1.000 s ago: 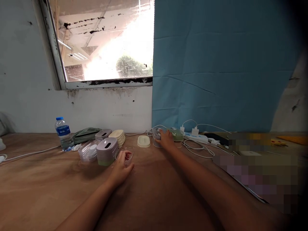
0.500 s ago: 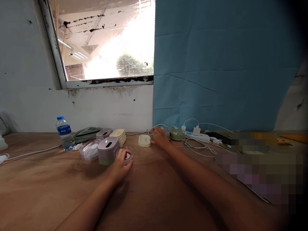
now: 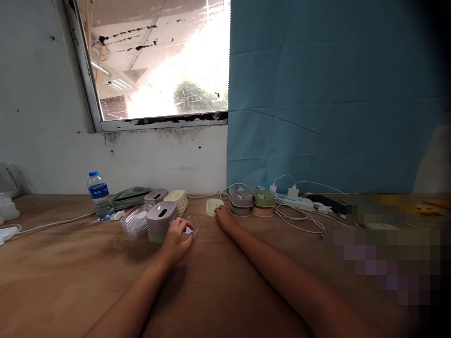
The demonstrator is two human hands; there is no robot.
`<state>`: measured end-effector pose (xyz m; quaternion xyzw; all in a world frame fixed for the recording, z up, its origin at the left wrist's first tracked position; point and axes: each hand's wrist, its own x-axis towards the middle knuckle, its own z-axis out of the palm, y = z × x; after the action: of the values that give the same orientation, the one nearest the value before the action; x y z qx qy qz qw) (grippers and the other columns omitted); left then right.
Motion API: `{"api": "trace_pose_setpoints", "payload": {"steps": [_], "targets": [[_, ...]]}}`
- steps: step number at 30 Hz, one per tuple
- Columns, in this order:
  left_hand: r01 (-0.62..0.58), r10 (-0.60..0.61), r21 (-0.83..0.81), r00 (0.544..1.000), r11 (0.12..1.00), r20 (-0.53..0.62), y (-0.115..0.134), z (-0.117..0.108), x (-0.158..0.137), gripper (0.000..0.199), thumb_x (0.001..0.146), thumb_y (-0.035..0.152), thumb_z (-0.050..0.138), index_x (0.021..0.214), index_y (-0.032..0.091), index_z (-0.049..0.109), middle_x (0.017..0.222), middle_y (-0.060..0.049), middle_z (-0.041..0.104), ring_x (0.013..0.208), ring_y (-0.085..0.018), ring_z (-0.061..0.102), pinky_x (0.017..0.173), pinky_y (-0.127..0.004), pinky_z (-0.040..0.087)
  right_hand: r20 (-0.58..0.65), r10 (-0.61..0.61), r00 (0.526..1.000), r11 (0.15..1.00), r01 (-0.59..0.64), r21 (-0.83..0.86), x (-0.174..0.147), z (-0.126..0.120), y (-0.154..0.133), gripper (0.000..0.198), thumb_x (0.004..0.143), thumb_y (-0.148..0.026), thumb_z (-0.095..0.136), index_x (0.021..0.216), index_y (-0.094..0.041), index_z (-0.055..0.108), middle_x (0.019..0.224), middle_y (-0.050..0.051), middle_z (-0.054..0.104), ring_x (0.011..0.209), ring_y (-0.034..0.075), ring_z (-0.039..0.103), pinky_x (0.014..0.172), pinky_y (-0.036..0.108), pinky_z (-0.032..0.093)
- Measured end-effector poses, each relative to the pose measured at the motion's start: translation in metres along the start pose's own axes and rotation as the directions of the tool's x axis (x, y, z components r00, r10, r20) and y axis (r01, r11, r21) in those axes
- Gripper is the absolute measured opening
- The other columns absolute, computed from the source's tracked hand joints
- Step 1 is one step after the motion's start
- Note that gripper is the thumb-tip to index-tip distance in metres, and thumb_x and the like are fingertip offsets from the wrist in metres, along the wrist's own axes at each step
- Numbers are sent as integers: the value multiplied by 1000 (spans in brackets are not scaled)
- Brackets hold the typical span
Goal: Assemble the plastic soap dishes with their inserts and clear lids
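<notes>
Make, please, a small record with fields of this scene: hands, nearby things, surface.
Left hand: curled at a clear curved plastic piece; grip unclear
Right hand: at the near right edge of a shallow cream plastic piece; grip unclear
Beside left hand: lilac-and-green slotted plastic box
Behind that box: stack of cream plastic pieces
Right of right hand: grey rounded plastic box, green-topped plastic box
Surface: brown wooden table

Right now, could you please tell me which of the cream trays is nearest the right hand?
The lone cream tray, lying just beyond the right hand; the other cream trays sit in a stack farther left.
</notes>
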<state>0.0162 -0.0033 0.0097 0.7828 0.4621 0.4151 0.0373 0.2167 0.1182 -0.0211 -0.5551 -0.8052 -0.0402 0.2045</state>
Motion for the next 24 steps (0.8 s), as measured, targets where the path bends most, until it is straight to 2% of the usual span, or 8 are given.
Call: {"api": "trace_pose_setpoints", "payload": {"steps": [4, 7, 11, 13, 15, 19, 24], "targets": [[-13, 13, 18, 1000, 1000, 1, 1, 0, 0, 11, 70, 14, 45, 76, 19, 53, 77, -3, 48, 75, -18, 47, 71, -31, 39, -37, -56, 998, 997, 58, 49, -6, -6, 0, 24, 86, -27, 48, 107, -15, 51, 107, 6, 54, 90, 18, 55, 76, 37, 47], [-29, 30, 58, 1000, 998, -7, 2, -2, 0, 11, 71, 15, 45, 77, 19, 53, 78, -3, 49, 76, -18, 47, 71, -32, 39, -73, -98, 992, 989, 105, 101, -22, -15, -2, 22, 86, -26, 48, 104, -14, 52, 105, 6, 54, 90, 17, 55, 77, 37, 47], [-93, 101, 204, 995, 975, -28, 3, -11, 1, 13, 72, 16, 45, 80, 21, 53, 81, -4, 51, 80, -20, 48, 75, -34, 37, -97, -174, 980, 966, 189, 176, -65, -36, 1, 14, 86, -19, 44, 97, -16, 53, 100, 7, 55, 89, 17, 55, 79, 32, 46], [-105, 128, 309, 990, 945, -55, 2, -18, 3, 12, 72, 18, 45, 81, 21, 53, 82, -4, 52, 82, -21, 48, 77, -35, 36, -84, -230, 969, 947, 243, 208, -93, -49, 5, 14, 86, -21, 44, 96, -19, 52, 98, 6, 55, 88, 17, 55, 80, 31, 46], [-68, 123, 419, 987, 905, -104, -2, -26, 6, 13, 73, 20, 45, 82, 21, 54, 84, -5, 53, 84, -23, 48, 78, -36, 35, -65, -270, 961, 932, 278, 232, -120, -63, 10, 13, 86, -24, 42, 95, -21, 52, 97, 5, 55, 87, 17, 56, 79, 31, 46], [78, 60, 562, 973, 823, -223, -18, -36, 9, 20, 71, 24, 47, 88, 17, 54, 92, -10, 53, 90, -27, 46, 81, -38, 34, -17, -321, 947, 909, 314, 274, -162, -89, 18, 14, 87, -27, 40, 95, -23, 51, 96, 4, 56, 87, 16, 56, 78, 29, 47], [151, -8, 596, 972, 789, -236, -34, -39, 9, 24, 68, 26, 47, 90, 17, 55, 94, -10, 56, 94, -27, 47, 85, -39, 32, 76, -445, 892, 848, 393, 355, -179, -107, 20, 20, 89, -29, 35, 101, -25, 52, 103, 4, 54, 93, 15, 54, 82, 28, 45]]}}
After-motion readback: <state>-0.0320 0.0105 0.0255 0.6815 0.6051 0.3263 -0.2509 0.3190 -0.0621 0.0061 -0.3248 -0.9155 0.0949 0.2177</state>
